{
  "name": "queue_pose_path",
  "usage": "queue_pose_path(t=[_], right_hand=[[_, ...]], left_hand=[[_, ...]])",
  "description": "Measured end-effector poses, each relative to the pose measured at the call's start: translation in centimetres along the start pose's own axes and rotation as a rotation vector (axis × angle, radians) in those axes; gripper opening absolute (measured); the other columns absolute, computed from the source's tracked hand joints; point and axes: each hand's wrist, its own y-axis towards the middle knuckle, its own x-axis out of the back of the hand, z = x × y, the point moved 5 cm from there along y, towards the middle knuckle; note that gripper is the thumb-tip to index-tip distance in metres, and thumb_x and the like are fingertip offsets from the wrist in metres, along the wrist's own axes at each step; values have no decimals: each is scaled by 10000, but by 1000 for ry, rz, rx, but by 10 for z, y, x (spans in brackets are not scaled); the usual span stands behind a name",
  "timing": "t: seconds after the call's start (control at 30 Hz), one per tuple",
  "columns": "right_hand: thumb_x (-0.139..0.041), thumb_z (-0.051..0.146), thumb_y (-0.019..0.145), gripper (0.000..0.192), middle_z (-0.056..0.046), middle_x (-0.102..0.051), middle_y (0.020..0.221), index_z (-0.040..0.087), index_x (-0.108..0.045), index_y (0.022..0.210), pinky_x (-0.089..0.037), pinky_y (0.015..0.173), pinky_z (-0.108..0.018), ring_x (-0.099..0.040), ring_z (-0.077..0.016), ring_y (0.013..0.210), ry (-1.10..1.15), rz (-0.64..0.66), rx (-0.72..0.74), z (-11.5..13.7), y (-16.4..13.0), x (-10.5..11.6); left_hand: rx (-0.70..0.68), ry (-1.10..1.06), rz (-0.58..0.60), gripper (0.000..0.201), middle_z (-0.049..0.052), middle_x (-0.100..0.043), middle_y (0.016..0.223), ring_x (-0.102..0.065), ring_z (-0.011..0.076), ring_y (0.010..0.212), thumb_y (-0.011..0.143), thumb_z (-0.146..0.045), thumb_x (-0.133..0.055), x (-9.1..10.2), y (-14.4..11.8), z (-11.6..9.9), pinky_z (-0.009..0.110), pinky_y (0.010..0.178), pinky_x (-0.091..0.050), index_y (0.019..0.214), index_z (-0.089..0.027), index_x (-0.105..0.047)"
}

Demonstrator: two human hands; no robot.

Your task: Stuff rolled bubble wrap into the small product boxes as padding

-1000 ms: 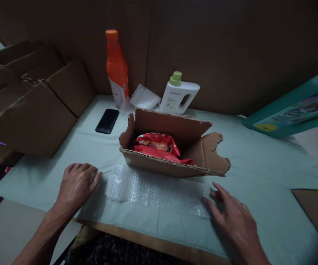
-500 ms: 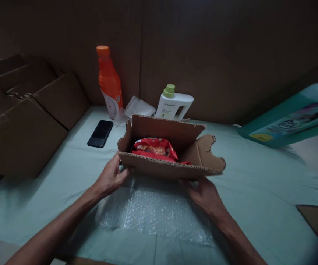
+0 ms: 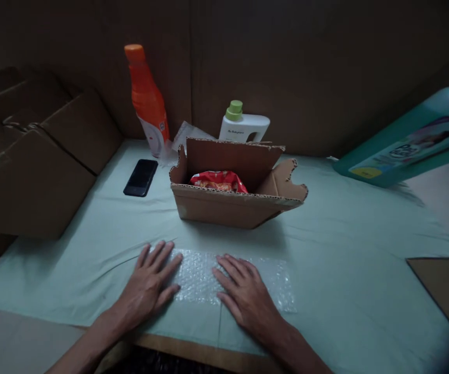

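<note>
A strip of clear bubble wrap [image 3: 199, 278] lies flat on the pale green cloth near the front. My left hand [image 3: 148, 285] rests at its left end, palm down with the fingers spread. Over its middle and right part lies my right hand [image 3: 243, 291], also palm down and open. Just beyond both hands stands a small open cardboard box [image 3: 224, 208], its flaps up. Inside the box shows the top of a shiny red packet [image 3: 220, 181]; its lower part is hidden by the front wall.
Behind the box stand an orange bottle [image 3: 148, 98] and a white jug with a green cap [image 3: 243, 127]. A black phone [image 3: 141, 177] lies at the left, beside large cardboard boxes [image 3: 33, 182]. A big teal bottle [image 3: 404, 145] leans at the right.
Both hands have let go of the cardboard box, which now stands on the cloth. They have come back toward me and now lie flat on the bubble wrap.
</note>
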Motion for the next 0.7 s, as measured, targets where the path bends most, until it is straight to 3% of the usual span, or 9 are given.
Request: queue_pose_path(t=[0.1,0.17,0.27,0.37,0.43,0.5,0.57,0.6,0.7], right_hand=[[-539,301,985,291,-103,-679,1342,213,-668,1230,-486,959,-476,-615,-280,1235,-38,-39,-114,-26,-33,12],[-528,331,992,295,-102,-704,1294,212,-670,1222,-491,950,-470,-635,-274,1206,-57,-71,-221,-52,-53,24],[-502,381,986,361,-137,-706,1274,174,-667,1231,-498,948,-504,-635,-309,1202,-92,-78,-379,-82,-63,33],[-503,444,948,361,-170,-695,1278,172,-710,1061,-527,907,-527,-647,-341,1174,-56,-45,-485,-91,-53,28],[-514,444,931,302,-145,-724,1216,205,-690,874,-551,880,-501,-681,-323,1111,41,-25,-497,-83,-48,26],[-529,434,930,261,-109,-761,1096,226,-666,850,-582,831,-436,-726,-283,998,176,2,-534,-68,-54,29],[-559,429,924,275,-87,-778,991,230,-686,1064,-607,770,-370,-755,-254,903,327,67,-593,-49,-69,33],[-574,427,921,370,-86,-784,986,226,-658,1220,-614,758,-349,-764,-250,893,404,121,-609,-37,-78,35],[-622,409,912,646,-113,-750,1205,275,-461,1523,-613,865,-387,-740,-275,1064,582,306,-566,-1,-103,40]], left_hand=[[172,55,-73,451,161,-508,1513,-469,396,1390,974,-348,-505,9,-29,42,626,1078,-411,1416,-259,-527],[272,41,-147,445,201,-539,1462,-470,408,1383,976,-365,-489,17,-41,59,608,1059,-442,1382,-192,-550],[386,9,-232,481,233,-567,1404,-447,427,1391,937,-433,-542,19,-43,56,628,1065,-439,1315,-137,-573],[402,-36,-252,299,194,-588,1386,-456,421,1384,883,-377,-585,10,-32,37,628,1056,-451,1095,-177,-648],[370,-86,-263,150,174,-614,1357,-520,386,1332,866,-272,-555,9,-27,28,582,1030,-484,955,-192,-645],[361,-160,-246,130,133,-699,1192,-654,310,1140,863,-201,-507,14,-24,26,486,932,-548,924,-208,-622],[364,-219,-218,169,71,-737,992,-709,234,907,877,-177,-478,27,-18,27,382,800,-571,979,-222,-605],[334,-221,-203,188,56,-736,943,-708,217,850,885,-168,-468,34,-11,24,352,762,-563,1008,-222,-600],[112,-154,-138,240,87,-732,986,-695,225,891,895,-121,-451,48,34,1,353,797,-532,1059,-195,-610]])
